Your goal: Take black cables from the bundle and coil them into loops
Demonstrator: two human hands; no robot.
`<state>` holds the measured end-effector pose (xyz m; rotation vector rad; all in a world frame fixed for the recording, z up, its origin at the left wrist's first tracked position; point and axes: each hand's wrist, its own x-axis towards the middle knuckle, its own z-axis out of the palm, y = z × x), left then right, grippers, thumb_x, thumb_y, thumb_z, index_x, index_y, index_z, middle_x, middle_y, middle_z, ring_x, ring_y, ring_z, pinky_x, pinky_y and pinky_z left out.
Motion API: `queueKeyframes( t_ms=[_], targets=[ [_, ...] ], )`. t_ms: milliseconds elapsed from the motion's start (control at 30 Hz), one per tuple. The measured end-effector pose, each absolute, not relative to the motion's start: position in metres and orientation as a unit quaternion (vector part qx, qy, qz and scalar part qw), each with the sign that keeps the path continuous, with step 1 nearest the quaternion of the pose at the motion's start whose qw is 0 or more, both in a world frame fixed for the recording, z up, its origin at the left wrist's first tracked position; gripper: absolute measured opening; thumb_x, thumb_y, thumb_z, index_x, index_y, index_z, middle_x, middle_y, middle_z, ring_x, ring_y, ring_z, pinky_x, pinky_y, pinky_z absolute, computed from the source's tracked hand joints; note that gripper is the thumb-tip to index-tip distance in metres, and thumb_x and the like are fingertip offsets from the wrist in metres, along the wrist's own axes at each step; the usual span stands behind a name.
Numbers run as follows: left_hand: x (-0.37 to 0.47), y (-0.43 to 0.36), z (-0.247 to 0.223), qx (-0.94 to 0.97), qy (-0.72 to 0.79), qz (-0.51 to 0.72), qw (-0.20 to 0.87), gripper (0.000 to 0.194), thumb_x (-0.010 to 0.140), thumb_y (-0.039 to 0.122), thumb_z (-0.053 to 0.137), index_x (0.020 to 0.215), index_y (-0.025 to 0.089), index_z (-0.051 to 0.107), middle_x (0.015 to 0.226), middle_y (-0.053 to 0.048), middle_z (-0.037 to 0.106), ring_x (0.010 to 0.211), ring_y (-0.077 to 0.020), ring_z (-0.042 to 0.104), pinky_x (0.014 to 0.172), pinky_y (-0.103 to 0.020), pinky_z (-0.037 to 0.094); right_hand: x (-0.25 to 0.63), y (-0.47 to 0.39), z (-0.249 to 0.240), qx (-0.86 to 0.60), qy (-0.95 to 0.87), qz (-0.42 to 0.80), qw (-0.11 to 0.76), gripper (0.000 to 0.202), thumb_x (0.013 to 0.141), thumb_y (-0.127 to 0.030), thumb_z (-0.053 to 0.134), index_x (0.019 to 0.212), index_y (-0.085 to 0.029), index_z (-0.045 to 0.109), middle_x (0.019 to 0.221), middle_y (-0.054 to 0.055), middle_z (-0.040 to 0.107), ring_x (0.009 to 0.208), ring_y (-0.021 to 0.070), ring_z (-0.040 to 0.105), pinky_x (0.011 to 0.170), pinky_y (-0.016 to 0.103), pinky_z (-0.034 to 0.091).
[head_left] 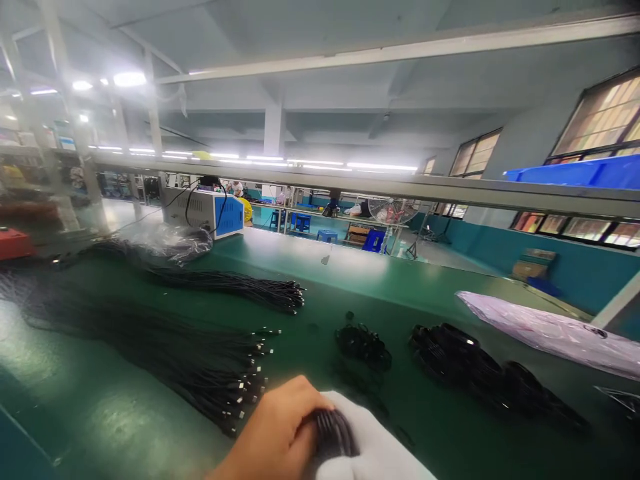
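At the bottom middle, my left hand [280, 427] is bare and closed round one side of a coiled black cable [334, 430]. My right hand [383, 447], in a white glove, grips the other side of that coil. Motion blurs the coil, and the fingers partly cover it. To the left lies a spread bundle of long black cables [165, 350] with small metal plugs at its near end. Farther back rests a second bundle of straight cables [240, 283]. A small pile of coiled cables [363, 343] sits just beyond my hands, and a larger coiled pile [470, 367] stands right of it.
The green tabletop [320, 333] runs across the view. A pinkish plastic bag [545, 333] lies at the right. Clear plastic film [183, 243] and a blue-and-grey machine box [210, 210] are at the back left. A red object [15, 243] is at the left edge. A shelf rail [400, 183] spans above.
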<state>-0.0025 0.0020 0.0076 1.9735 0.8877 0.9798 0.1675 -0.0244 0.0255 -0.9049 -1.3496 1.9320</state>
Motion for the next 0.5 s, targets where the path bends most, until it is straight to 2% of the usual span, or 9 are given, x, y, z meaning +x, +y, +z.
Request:
queueKeyframes(
  t_ms=[67, 133, 167, 300, 500],
  targets=[
    [-0.002, 0.004, 0.011, 0.693, 0.369, 0.378, 0.489, 0.027, 0.074, 0.011, 0.049, 0.098, 0.018, 0.061, 0.075, 0.002, 0.059, 0.060, -0.0122, 0.058, 0.055, -0.022, 0.046, 0.166, -0.019, 0.023, -0.326, -0.494, 0.748, 0.299, 0.033, 0.082, -0.039, 0.066, 0.101, -0.013, 0.060, 0.096, 0.006, 0.062, 0.081, 0.0168, 0.062, 0.069, 0.032, 0.054],
    [-0.001, 0.007, 0.013, 0.642, 0.383, 0.370, 0.552, 0.025, 0.074, 0.014, 0.051, 0.098, 0.018, 0.056, 0.068, 0.005, 0.056, 0.049, -0.0102, 0.055, 0.046, -0.021, 0.044, 0.164, -0.016, 0.022, -0.308, -0.470, 0.769, 0.304, 0.039, 0.071, -0.041, 0.075, 0.093, -0.012, 0.062, 0.090, 0.005, 0.060, 0.076, 0.0156, 0.061, 0.064, 0.027, 0.052],
    [-0.001, 0.009, 0.013, 0.636, 0.391, 0.366, 0.556, 0.021, 0.073, 0.015, 0.051, 0.094, 0.018, 0.055, 0.064, 0.006, 0.055, 0.046, -0.0100, 0.054, 0.043, -0.020, 0.043, 0.164, -0.016, 0.022, -0.299, -0.458, 0.777, 0.312, 0.041, 0.068, -0.041, 0.076, 0.092, -0.011, 0.062, 0.091, 0.005, 0.059, 0.076, 0.0153, 0.061, 0.063, 0.026, 0.052],
    [0.004, 0.011, 0.013, 0.622, 0.422, 0.350, 0.559, 0.015, 0.068, 0.014, 0.053, 0.083, 0.019, 0.053, 0.056, 0.008, 0.054, 0.040, -0.0101, 0.052, 0.037, -0.019, 0.041, 0.160, -0.015, 0.017, -0.286, -0.465, 0.766, 0.340, 0.037, 0.070, -0.039, 0.073, 0.088, -0.008, 0.064, 0.086, 0.010, 0.060, 0.079, 0.0188, 0.060, 0.059, 0.026, 0.051],
    [0.015, 0.014, 0.001, 0.619, 0.489, 0.329, 0.519, 0.007, 0.069, 0.021, 0.055, 0.075, 0.020, 0.051, 0.057, 0.007, 0.055, 0.038, -0.0103, 0.051, 0.033, -0.019, 0.035, 0.153, -0.012, -0.006, -0.338, -0.495, 0.725, 0.339, 0.041, 0.065, -0.043, 0.074, 0.085, -0.009, 0.062, 0.069, 0.006, 0.061, 0.057, 0.0137, 0.056, 0.052, 0.026, 0.049]
  ],
)
